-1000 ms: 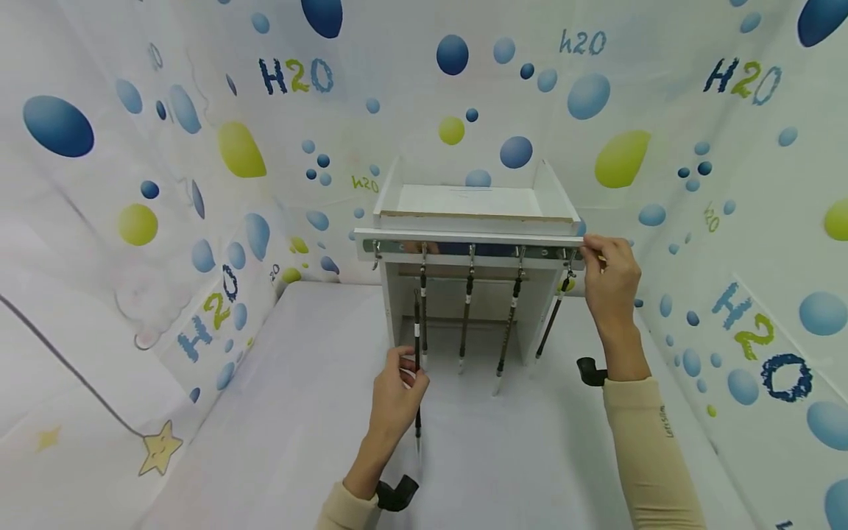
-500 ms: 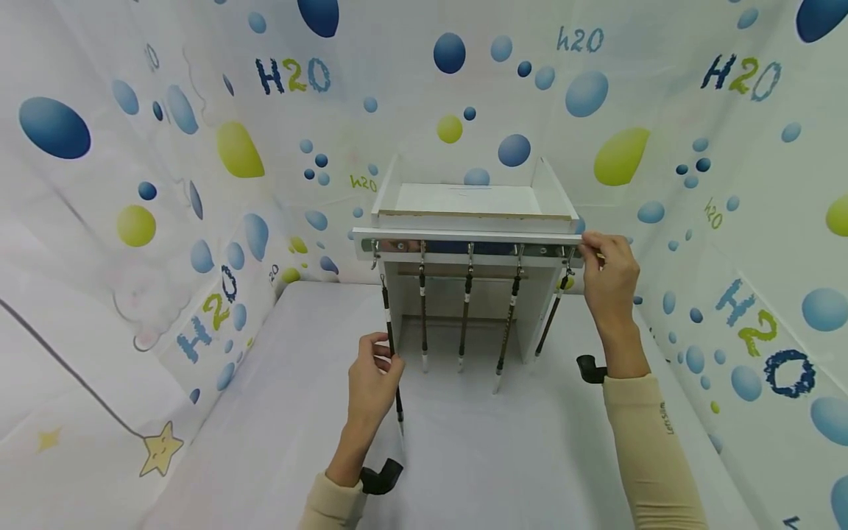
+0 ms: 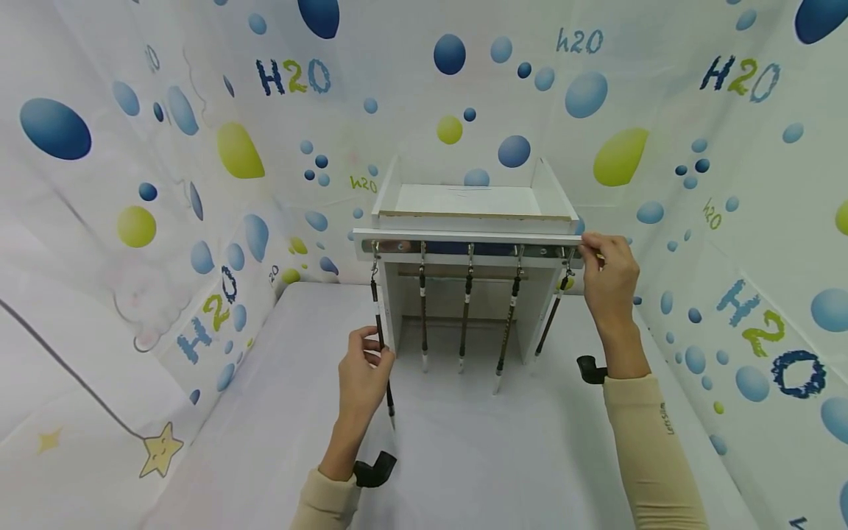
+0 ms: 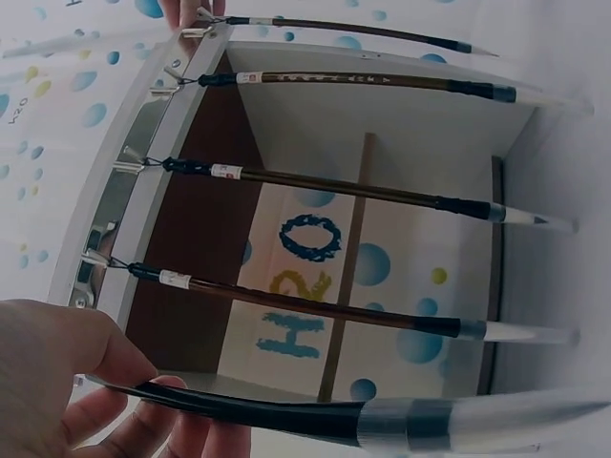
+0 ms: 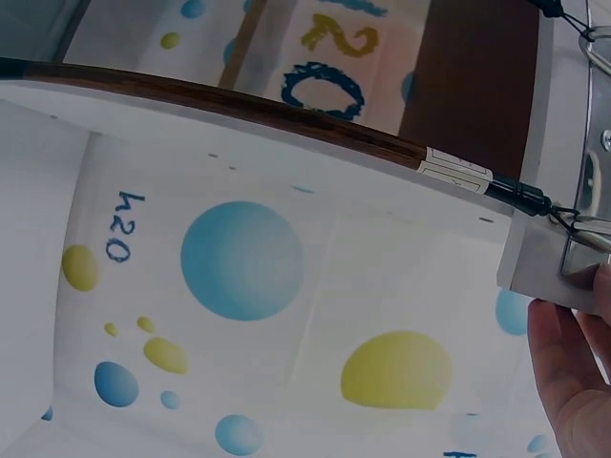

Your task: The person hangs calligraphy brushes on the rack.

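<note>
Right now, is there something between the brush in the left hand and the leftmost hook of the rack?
Nothing visible does. The left hand pinches the brush at mid-shaft, and its top loop already reaches up to the leftmost hook. The nearest hanging brush stays apart on its right. The right hand grips the rack at its right end.

A long dark-brown wooden calligraphy brush (image 5: 239,107) runs slantwise across the top, from the upper left edge down to the right. Near its right end a white paper label (image 5: 456,172) wraps the handle, then a black cap (image 5: 517,195) with a thin cord leads to a shiny metal hook rail (image 5: 594,191) at the right edge. Below it spreads a white panel (image 5: 286,315) printed with blue and yellow bubbles. The fingertips of the right hand (image 5: 573,377) touch the white shelf corner (image 5: 535,272) at lower right.
</note>
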`<state>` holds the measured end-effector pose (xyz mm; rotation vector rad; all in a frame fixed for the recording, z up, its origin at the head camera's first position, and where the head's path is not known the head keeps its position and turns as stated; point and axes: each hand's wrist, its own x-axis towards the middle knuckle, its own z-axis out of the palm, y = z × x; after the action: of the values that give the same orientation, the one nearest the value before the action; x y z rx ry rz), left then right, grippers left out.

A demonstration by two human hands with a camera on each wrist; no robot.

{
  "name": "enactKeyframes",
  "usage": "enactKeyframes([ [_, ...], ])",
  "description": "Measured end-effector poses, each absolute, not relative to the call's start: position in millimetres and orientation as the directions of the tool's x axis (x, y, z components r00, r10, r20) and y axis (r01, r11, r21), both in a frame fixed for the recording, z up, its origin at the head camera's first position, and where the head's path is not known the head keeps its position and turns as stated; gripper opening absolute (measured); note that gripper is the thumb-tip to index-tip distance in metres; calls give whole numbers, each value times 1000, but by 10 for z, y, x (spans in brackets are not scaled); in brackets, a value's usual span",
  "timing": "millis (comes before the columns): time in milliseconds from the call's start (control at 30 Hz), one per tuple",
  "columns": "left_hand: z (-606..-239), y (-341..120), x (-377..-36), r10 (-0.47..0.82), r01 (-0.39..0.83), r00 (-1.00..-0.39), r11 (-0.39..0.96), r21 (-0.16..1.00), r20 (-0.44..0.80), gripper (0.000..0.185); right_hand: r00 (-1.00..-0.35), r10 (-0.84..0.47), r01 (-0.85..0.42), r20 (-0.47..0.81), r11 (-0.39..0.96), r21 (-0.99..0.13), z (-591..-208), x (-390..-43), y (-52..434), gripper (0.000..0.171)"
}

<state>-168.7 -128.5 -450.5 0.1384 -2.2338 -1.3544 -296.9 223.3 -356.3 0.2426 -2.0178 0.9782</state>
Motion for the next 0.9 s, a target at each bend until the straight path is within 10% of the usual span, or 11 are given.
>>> enactKeyframes([
  [900, -4440, -1341, -1727, -343, 152, -863, 524, 838, 371, 40, -590, 172, -501, 789, 688, -525, -3575, -2989, 2233, 23],
])
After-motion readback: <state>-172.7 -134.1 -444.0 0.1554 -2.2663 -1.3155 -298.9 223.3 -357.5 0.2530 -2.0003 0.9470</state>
